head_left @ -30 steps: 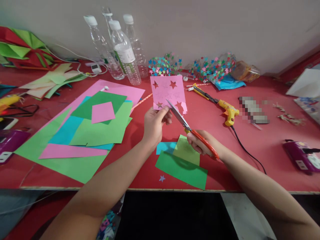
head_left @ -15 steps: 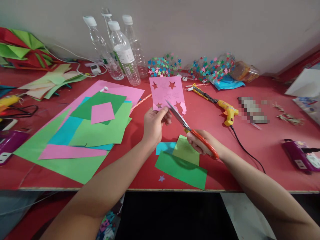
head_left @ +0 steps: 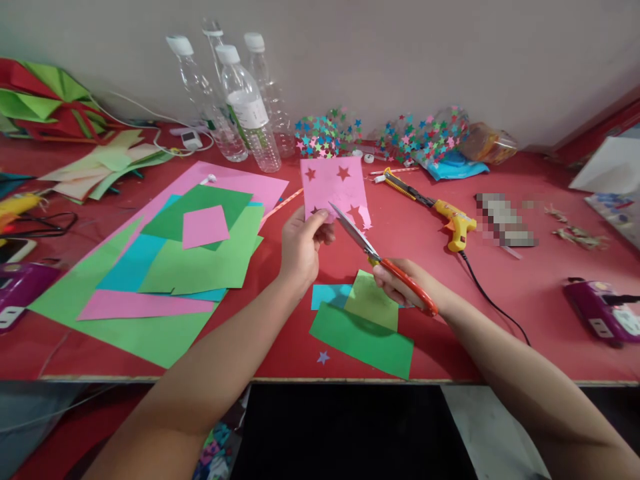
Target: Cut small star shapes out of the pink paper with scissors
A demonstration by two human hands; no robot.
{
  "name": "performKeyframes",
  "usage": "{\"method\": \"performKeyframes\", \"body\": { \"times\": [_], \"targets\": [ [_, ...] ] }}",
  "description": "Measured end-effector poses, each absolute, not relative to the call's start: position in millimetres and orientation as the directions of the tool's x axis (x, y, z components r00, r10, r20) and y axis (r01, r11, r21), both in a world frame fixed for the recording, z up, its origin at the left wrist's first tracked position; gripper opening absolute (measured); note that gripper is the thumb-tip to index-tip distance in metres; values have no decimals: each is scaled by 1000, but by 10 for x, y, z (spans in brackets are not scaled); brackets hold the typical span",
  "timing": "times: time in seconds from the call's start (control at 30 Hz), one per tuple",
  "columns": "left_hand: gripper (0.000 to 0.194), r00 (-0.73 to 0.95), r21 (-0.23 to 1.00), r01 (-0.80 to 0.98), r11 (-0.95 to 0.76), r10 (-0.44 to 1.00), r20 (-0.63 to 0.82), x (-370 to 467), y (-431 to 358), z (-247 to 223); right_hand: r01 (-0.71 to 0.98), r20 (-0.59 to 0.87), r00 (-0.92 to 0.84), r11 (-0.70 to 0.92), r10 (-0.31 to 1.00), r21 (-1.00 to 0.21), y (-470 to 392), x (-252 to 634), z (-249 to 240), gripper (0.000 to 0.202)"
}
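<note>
Over the broad red table [head_left: 540, 293], I see a pink sheet [head_left: 327, 190] with star-shaped holes, its near edge pinched by the left hand [head_left: 301, 247] — the right hand [head_left: 420, 275] grips orange-handled scissors [head_left: 387, 265], tips overlapping the sheet. Near the table's front lies a lilac star [head_left: 323, 358].

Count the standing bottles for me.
4, all near the wall: left bottle, rear bottle, labelled front bottle, right bottle partly behind it. More could be hidden.

Left hand [head_left: 303, 250]: bare
Left forearm [head_left: 235, 333]: bare, smooth in outline, tapering handward
Right hand [head_left: 420, 275]: bare, partly hidden
Right forearm [head_left: 515, 367]: bare, slimmer near the hand
</note>
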State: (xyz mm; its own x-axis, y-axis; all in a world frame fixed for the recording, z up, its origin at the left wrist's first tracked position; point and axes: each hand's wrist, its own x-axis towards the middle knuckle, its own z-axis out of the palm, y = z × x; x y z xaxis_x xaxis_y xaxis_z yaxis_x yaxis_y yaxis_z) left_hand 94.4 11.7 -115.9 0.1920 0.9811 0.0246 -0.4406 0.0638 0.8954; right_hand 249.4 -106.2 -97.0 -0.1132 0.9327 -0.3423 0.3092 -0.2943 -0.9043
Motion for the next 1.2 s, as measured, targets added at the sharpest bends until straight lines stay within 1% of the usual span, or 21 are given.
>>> {"method": "performKeyframes", "body": {
  "times": [0.27,0.43,0.57,0.87,1.07,1.2],
  "targets": [
    [13,222,882,-458,109,975,-5,939,61,-1139,245,-292,-195,-242,936,-939,-1077,2567,-1061,54],
    [11,224,906,-421,55,973,45,953,23,-1153,231,-287,-204,-239,936,-943,-1073,2572,-1056,55],
    [12,219,909,-417,17,972,82,969,3,-1153,242,-328,-201,-278,923,-930,-1072,2580,-1069,56],
    [14,224,915,-403,14,971,84,990,6,-1243,276,-338,-153,-288,929,-917,-1095,2521,-1136,50],
    [17,205,927,-375,21,977,60,1005,-6,-1255,292,-341,-97,-300,935,-908,-1109,2462,-1110,50],
    [18,203,928,-372,22,977,58,1010,-3,-1258,312,-342,-95,-298,935,-902,-1105,2443,-1081,48]
  ]
}}
